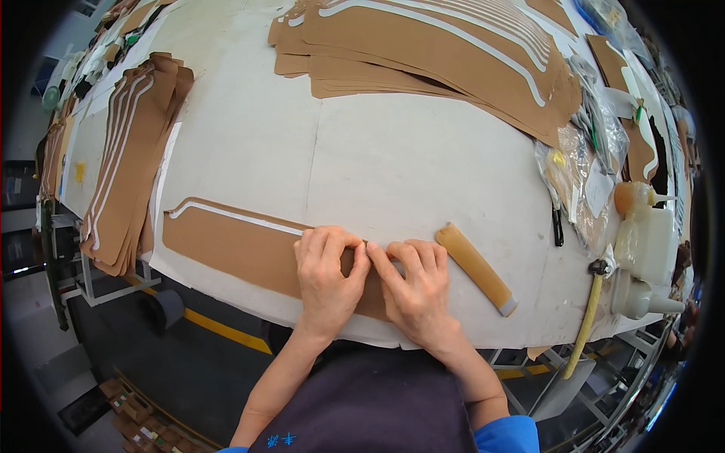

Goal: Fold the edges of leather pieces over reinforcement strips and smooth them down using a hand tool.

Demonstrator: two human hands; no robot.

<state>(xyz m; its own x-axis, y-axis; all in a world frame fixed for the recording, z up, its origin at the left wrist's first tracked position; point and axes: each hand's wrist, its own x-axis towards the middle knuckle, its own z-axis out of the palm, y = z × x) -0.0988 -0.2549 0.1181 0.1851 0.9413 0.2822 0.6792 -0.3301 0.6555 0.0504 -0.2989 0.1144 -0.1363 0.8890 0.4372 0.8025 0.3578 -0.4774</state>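
Note:
A long brown sheet (234, 245), leather-like or card-like, lies along the near edge of the table, with a white strip (242, 216) following its far edge. My left hand (328, 275) is closed, thumb and forefinger pinched at the sheet's far edge. Beside it, my right hand (415, 291) pinches at the same edge, its fingers bent and the tips almost meeting those of the left. The sheet's right end is mostly hidden under both hands. To the right of my right hand rests a flat tan tool (476, 268), lying loose on the table.
Stacked brown sheets with white strips lie at the far side (423, 49) and at the left (128, 174). On the right are plastic bags (585, 174), a black-handled tool (558, 226), a whitish plastic bottle (646, 241) and a yellow-handled brush (585, 325). The table's near edge (226, 300) curves before me.

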